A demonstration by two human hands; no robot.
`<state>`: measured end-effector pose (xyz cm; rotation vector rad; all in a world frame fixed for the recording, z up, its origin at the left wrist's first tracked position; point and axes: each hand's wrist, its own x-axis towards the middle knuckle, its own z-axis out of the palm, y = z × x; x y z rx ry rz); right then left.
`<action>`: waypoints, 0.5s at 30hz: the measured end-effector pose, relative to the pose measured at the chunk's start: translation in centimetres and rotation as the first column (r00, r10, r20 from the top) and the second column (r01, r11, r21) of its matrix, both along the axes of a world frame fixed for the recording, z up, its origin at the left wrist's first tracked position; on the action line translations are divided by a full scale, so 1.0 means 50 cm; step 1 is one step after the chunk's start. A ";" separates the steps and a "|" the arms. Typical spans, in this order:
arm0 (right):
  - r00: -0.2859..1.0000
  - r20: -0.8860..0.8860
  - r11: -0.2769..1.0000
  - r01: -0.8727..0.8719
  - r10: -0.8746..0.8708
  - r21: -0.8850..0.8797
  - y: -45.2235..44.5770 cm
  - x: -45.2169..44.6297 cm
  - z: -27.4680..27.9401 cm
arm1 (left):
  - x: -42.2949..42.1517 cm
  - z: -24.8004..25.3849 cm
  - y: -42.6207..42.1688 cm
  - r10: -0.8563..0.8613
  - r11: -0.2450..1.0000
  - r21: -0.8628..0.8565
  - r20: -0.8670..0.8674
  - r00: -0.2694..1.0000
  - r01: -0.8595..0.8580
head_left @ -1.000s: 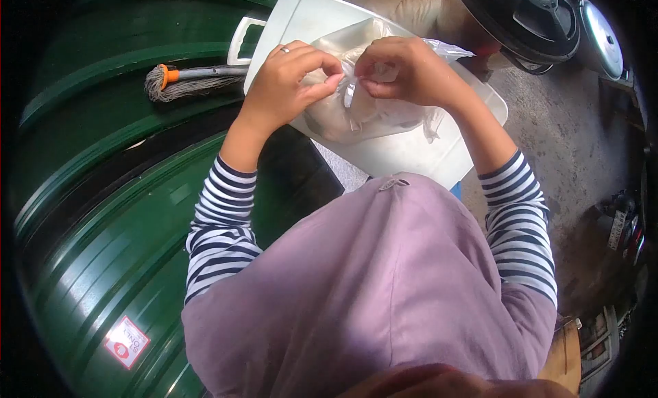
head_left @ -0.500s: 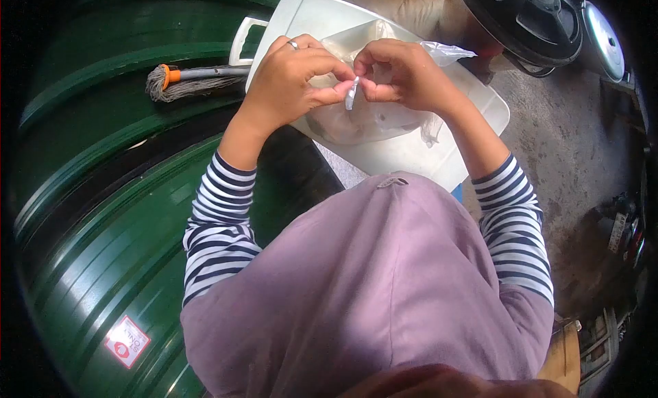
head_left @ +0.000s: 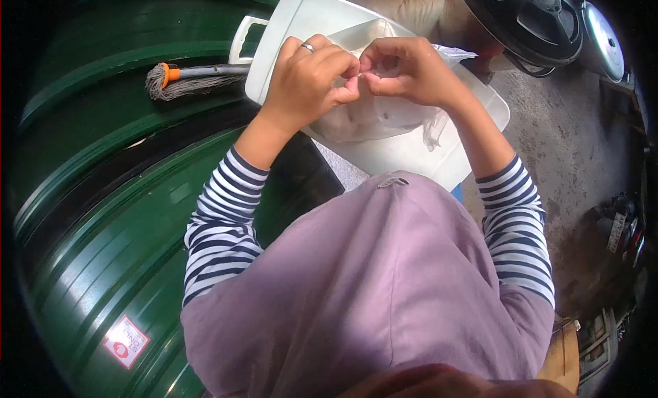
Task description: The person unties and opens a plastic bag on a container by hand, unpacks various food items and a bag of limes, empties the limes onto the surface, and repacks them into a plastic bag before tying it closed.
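Above a clear plastic bag (head_left: 370, 120) with pale contents, both my hands meet at the fingertips. My left hand (head_left: 308, 79), with a ring on one finger, is closed in a pinch. My right hand (head_left: 415, 72) pinches from the other side, thumb against curled index finger. A tiny bit of a whitish plastic strip (head_left: 360, 75) shows between the fingertips; the rest of it is hidden by the fingers. The bag rests on a white plastic lid or box top (head_left: 404, 155). Its loose corners stick out to the right, below and beyond my right hand.
A white handle (head_left: 243, 42) juts from the box's left side. Beside it lies a mop (head_left: 185, 79) with an orange collar, against green corrugated metal (head_left: 130, 213). A black-lidded container (head_left: 524, 25) and a silver pot lid (head_left: 603, 42) stand at the upper right.
The small plastic strip, hanging in sight between my fingertips before, is now mostly covered by my fingers. My left hand has shifted slightly right and turned. The bag stays in place.
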<state>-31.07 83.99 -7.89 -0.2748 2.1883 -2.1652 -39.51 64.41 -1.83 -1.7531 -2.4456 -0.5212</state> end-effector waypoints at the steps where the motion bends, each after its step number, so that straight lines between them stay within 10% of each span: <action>1: 0.999 0.039 0.999 -0.024 0.025 -0.024 0.006 -0.004 -0.001 | 0.000 -0.003 -0.002 0.000 1.000 0.013 -0.015 1.000 0.000; 15: 0.976 0.095 0.976 -0.202 0.195 0.077 0.028 -0.043 0.012 | 0.022 -0.003 -0.014 0.132 0.991 -0.005 0.204 0.970 -0.134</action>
